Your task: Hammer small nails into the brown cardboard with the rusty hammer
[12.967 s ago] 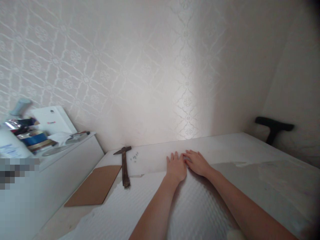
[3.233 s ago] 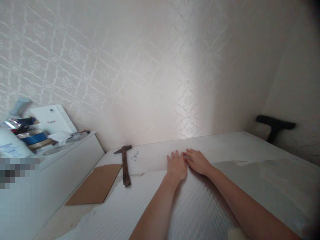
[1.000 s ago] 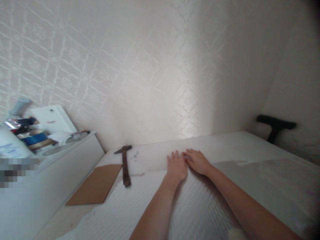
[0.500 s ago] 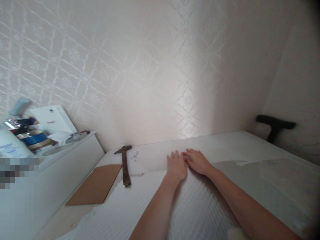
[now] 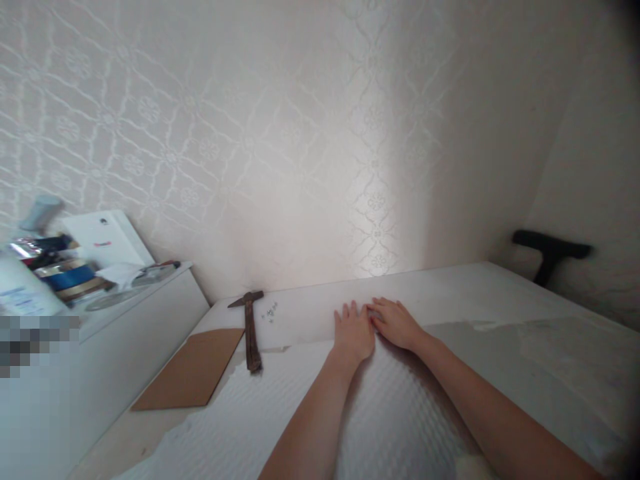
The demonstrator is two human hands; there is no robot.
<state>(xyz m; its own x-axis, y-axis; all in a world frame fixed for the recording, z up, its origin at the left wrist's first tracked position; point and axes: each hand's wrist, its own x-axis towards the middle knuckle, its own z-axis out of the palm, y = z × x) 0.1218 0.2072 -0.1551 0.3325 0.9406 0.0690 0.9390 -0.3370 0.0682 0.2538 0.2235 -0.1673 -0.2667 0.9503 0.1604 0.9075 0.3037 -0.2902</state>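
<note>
My left hand (image 5: 354, 332) lies palm down on the white table (image 5: 305, 307), its fingers apart. Beside it, close to or touching at the fingertips, my right hand (image 5: 395, 323) also rests palm down with fingers stretched out. Both are over the far edge of a white textured sheet (image 5: 400, 413), which spreads back between my forearms. To the left lies a hammer (image 5: 252, 333) with a dark head and a worn wooden handle. Several small shiny metal pieces (image 5: 271, 312), too small to name surely, are scattered right of the hammer head.
A brown cardboard piece (image 5: 193, 370) lies left of the hammer. A white cabinet (image 5: 145, 347) on the left bears a white box (image 5: 107, 237), a blue tape roll (image 5: 70, 275) and a bottle (image 5: 25, 287). Patterned wall (image 5: 300, 167) rises behind; a black T-shaped object (image 5: 550, 250) stands far right.
</note>
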